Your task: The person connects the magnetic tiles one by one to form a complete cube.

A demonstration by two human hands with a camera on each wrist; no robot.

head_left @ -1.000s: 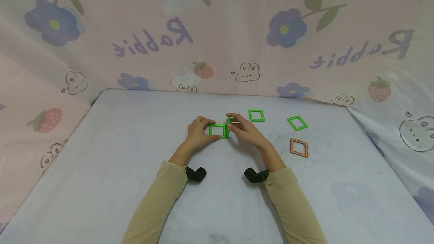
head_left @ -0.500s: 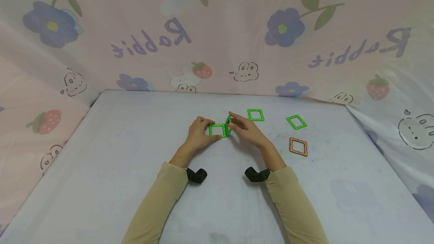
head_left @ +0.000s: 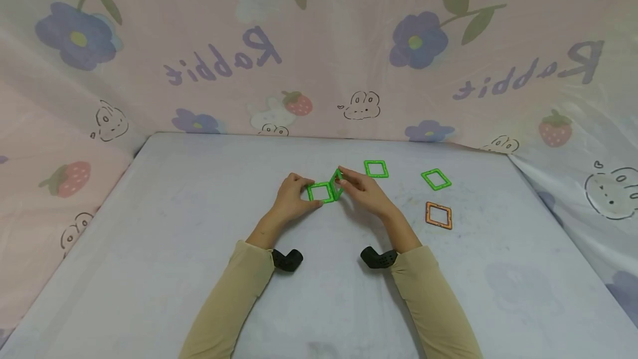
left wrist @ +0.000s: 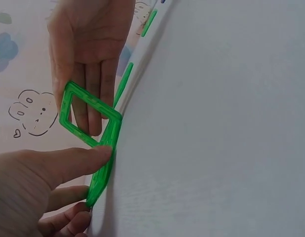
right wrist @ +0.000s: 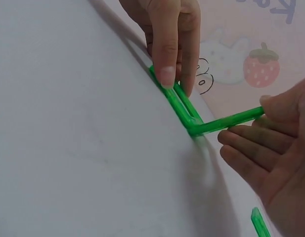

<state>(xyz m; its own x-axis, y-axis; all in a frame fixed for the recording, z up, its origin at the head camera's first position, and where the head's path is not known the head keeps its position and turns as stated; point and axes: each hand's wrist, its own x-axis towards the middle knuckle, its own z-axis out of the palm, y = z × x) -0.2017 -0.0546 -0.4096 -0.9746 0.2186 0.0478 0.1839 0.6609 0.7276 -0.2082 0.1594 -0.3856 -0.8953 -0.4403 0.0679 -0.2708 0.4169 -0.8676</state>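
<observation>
Two green square frame-shaped magnetic tiles meet along one edge in the middle of the table. My left hand (head_left: 291, 197) grips the flat tile (head_left: 320, 185), thumb on the near side and fingers on the far side. The other tile (right wrist: 231, 120) slants up from that edge, leaning to the right. Its raised side is pinched between the thumb and fingers of my right hand (head_left: 368, 193). In the left wrist view, the slanted tile (left wrist: 93, 100) shows its hollow middle, with my right fingers behind it.
Farther back and right on the white table (head_left: 199, 237) lie a green square tile (head_left: 377, 176) and a green tile turned like a diamond (head_left: 443, 177). An orange square tile (head_left: 428, 214) lies nearer. A printed curtain (head_left: 319, 60) stands behind the table.
The raised green tile has tipped from nearly upright to leaning right, with my right hand on it. The flat tile has turned slightly under my left hand. The loose tiles stay put.
</observation>
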